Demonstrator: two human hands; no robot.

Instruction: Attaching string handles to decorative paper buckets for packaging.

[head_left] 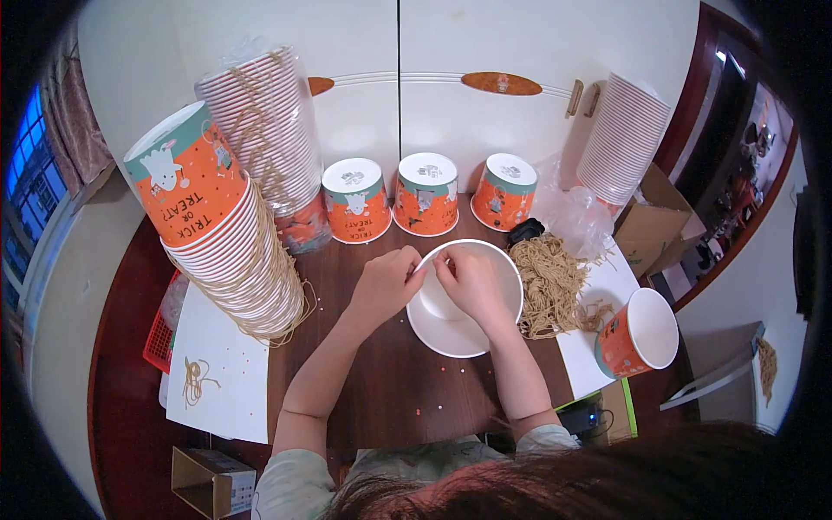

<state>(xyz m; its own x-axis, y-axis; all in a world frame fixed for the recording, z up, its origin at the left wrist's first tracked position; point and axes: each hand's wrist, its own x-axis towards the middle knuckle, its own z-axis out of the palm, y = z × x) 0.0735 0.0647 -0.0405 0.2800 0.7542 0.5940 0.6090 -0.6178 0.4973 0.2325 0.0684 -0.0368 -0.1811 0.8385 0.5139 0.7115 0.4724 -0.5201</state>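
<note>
A white-lined paper bucket [451, 336] stands mouth up on the brown table, tipped a little toward me. My left hand [387, 279] is closed at the outer left side of its rim, thumb and fingertips pressed together there. Just inside the same stretch of rim is my right hand [471, 282], its fingers bent into a pinch. Anything thin between the right fingertips is too small to make out. Close by on the right lies a heap of tan cord [548, 282] with a small black item [525, 230] at its top.
Several upturned orange-and-green paper buckets [426, 199] stand along the back. Tall nested stacks rise at left, the nearer stack [230, 282] draped with cord loops, and another stack [622, 139] at back right. A single bucket [617, 342] tilts at the right edge. Small dots litter the table [381, 390].
</note>
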